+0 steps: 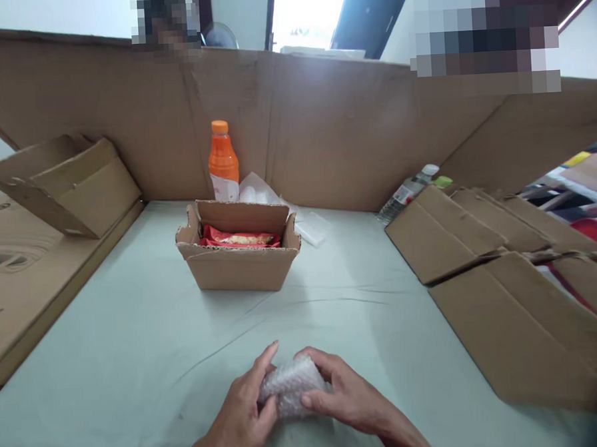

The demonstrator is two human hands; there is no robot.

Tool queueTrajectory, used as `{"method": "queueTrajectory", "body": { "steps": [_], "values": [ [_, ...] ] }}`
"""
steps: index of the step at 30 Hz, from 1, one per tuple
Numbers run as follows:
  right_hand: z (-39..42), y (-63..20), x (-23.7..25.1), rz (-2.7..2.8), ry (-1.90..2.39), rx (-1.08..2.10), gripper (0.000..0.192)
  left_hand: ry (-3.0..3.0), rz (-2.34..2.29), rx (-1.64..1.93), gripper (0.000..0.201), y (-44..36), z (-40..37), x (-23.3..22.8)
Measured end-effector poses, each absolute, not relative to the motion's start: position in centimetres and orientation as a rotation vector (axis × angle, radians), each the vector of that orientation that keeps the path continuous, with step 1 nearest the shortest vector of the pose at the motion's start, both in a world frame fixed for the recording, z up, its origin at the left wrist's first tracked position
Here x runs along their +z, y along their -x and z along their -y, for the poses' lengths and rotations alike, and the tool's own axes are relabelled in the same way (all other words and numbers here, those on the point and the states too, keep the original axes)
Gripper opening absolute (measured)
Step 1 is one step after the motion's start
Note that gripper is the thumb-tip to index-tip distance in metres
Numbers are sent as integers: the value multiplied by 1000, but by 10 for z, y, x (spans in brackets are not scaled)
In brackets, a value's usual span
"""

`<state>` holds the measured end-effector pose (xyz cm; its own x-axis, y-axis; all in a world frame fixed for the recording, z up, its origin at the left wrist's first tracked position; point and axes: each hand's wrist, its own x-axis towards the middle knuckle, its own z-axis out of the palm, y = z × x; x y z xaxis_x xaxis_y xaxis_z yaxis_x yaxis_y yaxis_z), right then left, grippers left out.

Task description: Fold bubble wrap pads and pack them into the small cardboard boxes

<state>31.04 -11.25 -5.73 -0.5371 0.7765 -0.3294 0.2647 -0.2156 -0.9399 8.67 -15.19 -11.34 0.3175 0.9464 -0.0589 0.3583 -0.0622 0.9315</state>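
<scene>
Close to the front edge of the table, a small bundle of bubble wrap (293,386) is held between both hands. My left hand (248,403) grips its left end, with the thumb low against the near side and a finger extended at the top. Around the right end, my right hand (340,389) is closed, thumb on the near face and fingers over the far side. Whatever the wrap contains cannot be made out. Farther off stands an open cardboard box (238,272) with red packets (239,238) inside.
An orange bottle (223,162) and crumpled clear plastic (311,227) are behind the box. Several cardboard boxes (524,332) line the right side, near a clear bottle (408,194). Another open carton (84,188) is at left. A tall cardboard wall (333,128) closes off the back.
</scene>
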Motion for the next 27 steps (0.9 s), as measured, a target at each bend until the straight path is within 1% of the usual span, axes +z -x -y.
{"method": "queueTrajectory", "body": {
  "steps": [6,10,12,14,15,17,19,24,27],
  "values": [
    [100,-299,-57,1600,1243,1837,38,-1707,-1162,735,77,-67,142,-112],
    [84,-303,-46,1596,1199,1777,34,-1897,-1102,944,84,-44,126,-87],
    [72,-311,-35,1621,1198,1687,31,-2045,-1189,1111,80,-29,110,-63],
    [60,-323,-19,1651,1206,1556,29,-2215,-1332,1276,72,-15,89,-35],
    [54,-328,-9,1669,1211,1482,28,-2310,-1402,1340,71,-10,76,-21],
    [41,-339,11,1708,1203,1319,27,-2490,-1503,1432,77,-4,48,1],
    [26,-347,31,1731,1172,1121,25,-2621,-1527,1451,80,-2,23,11],
    [-23,-344,82,1847,1100,573,20,-2721,-1401,1376,76,-5,2,-3],
    [-53,-322,106,2070,1056,374,17,-2718,-1392,1426,78,-6,9,-14]
  ]
}}
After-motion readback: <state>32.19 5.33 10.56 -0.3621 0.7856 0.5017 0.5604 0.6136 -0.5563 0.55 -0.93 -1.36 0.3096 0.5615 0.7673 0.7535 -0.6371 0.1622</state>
